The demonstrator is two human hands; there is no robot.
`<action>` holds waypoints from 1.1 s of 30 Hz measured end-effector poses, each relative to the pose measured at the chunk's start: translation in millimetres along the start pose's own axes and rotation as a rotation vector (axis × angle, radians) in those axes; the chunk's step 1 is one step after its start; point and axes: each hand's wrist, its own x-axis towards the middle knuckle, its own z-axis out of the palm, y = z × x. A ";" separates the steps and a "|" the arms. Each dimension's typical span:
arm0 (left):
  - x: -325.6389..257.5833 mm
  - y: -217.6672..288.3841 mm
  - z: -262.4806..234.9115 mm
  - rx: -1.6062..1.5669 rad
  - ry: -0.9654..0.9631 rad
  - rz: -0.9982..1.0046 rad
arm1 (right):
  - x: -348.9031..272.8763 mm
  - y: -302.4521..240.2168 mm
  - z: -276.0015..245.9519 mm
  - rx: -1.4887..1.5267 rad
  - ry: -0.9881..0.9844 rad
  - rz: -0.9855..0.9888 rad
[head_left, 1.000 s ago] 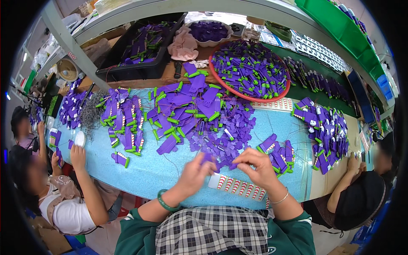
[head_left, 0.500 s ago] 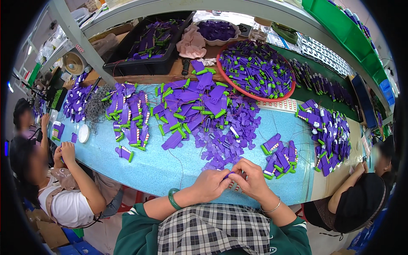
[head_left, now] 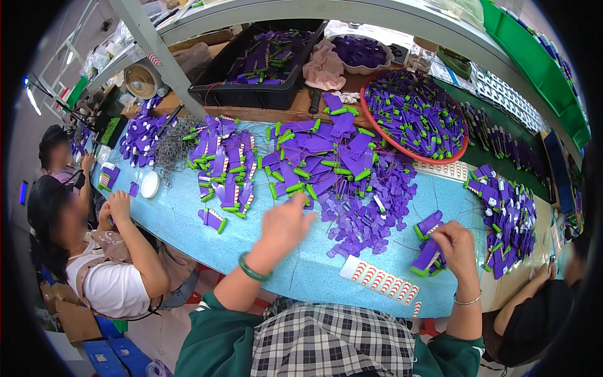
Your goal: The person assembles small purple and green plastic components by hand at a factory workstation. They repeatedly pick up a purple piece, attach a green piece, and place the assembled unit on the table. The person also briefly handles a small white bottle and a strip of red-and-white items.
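My left hand, blurred by motion, is just short of a heap of purple wing-shaped parts with green ends. Its thumb stands apart from the fingers, with nothing seen between them. At the right, my right hand has its fingers bent down and closed on a purple and green wing-shaped part, over a small group of similar parts; its thumb is partly hidden. Between my hands, small flat purple pieces lie in a loose pile. Nearer me is a white sticker sheet with red chevrons.
A red-rimmed basket and a black tray of purple-green parts stand at the back, below a shelf frame. More parts are heaped at right. A white lid lies at left. Co-workers sit on both sides.
My hands have parted from a small purple piece they pinched together. The left moved forward toward the heap, the right to the small group at right. The view has shifted, and the sticker sheet is uncovered.
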 end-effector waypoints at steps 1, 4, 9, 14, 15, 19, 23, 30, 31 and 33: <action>6.6 -16.2 2.6 0.092 0.041 -0.041 | 1.8 -6.2 -4.5 -0.268 0.111 -0.041; 10.9 -43.8 1.5 0.066 0.045 -0.005 | -6.7 -18.9 12.2 -0.364 0.177 -0.148; -0.7 -41.0 -10.9 -0.063 0.043 -0.039 | -33.5 -65.8 79.2 -0.147 -0.097 -0.274; -28.1 -19.1 -34.3 -0.460 0.436 0.071 | -39.5 -68.8 100.4 -0.107 -0.074 -0.181; -34.8 -12.3 -41.6 -0.585 0.432 0.066 | -39.0 -68.5 102.1 -0.097 -0.062 -0.203; -48.8 3.9 -39.7 -1.553 -0.016 0.363 | -38.9 -67.5 104.8 -0.040 -0.065 -0.214; -52.9 41.0 0.1 -1.717 -0.290 0.129 | -38.7 -65.1 109.2 -0.005 -0.050 -0.200; -57.8 44.5 59.1 -1.324 -0.490 0.014 | -36.5 -68.3 115.1 -0.046 -0.007 -0.183; -58.8 46.0 60.5 -1.354 -0.496 -0.023 | -35.9 -68.2 115.8 -0.043 0.000 -0.207; -60.3 48.3 63.9 -1.408 -0.493 -0.058 | -36.9 -65.9 120.2 0.009 0.021 -0.222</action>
